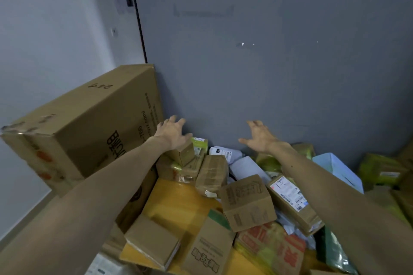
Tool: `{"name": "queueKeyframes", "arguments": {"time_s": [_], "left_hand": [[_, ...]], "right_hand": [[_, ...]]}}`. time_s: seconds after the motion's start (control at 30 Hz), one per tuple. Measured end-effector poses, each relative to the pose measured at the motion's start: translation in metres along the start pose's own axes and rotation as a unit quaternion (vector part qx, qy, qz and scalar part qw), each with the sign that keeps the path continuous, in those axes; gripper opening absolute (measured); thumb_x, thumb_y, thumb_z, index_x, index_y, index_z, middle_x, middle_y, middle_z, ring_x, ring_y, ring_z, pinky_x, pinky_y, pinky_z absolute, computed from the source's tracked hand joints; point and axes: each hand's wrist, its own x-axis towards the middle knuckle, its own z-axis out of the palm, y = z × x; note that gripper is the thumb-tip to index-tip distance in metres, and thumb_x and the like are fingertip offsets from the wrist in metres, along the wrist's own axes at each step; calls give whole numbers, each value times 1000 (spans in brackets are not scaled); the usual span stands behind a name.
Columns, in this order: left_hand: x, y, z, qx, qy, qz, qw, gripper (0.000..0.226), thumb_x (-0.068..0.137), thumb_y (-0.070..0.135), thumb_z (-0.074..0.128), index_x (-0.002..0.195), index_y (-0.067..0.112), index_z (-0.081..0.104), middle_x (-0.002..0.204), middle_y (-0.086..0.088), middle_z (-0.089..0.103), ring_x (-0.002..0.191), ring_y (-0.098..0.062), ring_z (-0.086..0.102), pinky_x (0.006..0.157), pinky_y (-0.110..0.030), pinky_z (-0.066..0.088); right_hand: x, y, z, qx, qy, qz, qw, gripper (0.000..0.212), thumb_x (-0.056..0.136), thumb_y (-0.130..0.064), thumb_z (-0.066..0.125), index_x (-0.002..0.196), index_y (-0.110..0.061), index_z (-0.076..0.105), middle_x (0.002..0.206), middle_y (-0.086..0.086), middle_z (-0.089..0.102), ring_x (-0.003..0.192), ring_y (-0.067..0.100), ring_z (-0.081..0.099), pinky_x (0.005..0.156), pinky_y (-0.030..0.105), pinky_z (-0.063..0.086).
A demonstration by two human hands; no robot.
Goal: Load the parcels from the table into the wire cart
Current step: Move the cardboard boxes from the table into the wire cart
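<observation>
Several parcels lie heaped on a yellow-topped table point(176, 201) against a grey wall. My left hand point(172, 133) is stretched out with fingers spread, hovering just above a small brown box point(184, 154) at the back of the heap. Over white and green mail bags point(243, 166), my right hand point(259, 135) is also spread and holds nothing. Closer to me sit a printed brown box point(247, 202), a long box with a white label point(292, 203) and a flat box point(153, 240). No wire cart is in view.
A big cardboard carton point(85, 123) leans at the left, beside my left forearm. The grey wall point(268, 62) stands right behind the heap. A light blue parcel point(335, 167) and green bags point(382, 172) fill the right side.
</observation>
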Motion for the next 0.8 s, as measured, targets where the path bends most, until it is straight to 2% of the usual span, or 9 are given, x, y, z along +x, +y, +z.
{"name": "queueKeyframes", "arguments": {"time_s": [0.2,0.4,0.6,0.8], "left_hand": [[64,-38,11,-22,-27,12,999,67,98,52,48,153,23,26,161,-13,19,147,-33,20,119,-48,20],[113,-74,33,-9,-50,24,998,67,97,53,49,153,25,26,158,-14,23,144,-34,25,118,-49,23],[146,-85,74,-3,-84,27,996,65,97,53,48,153,28,25,159,-13,21,144,-34,25,117,-47,24],[167,-88,112,-9,-104,-21,994,61,97,54,47,151,29,30,159,-12,19,146,-34,17,117,-51,23]], "right_hand": [[57,-20,21,2,-14,31,999,86,91,-47,64,156,-17,17,161,13,17,146,33,22,118,48,25],[90,-23,54,-5,-37,77,996,87,91,-46,63,157,-24,12,162,13,14,147,33,21,118,48,27],[123,-26,81,-28,-63,68,995,84,93,-46,61,157,-23,13,162,11,14,148,30,19,119,44,24],[163,-23,114,-18,-96,34,995,84,92,-44,63,157,-22,14,161,13,18,146,31,23,118,44,26]]}}
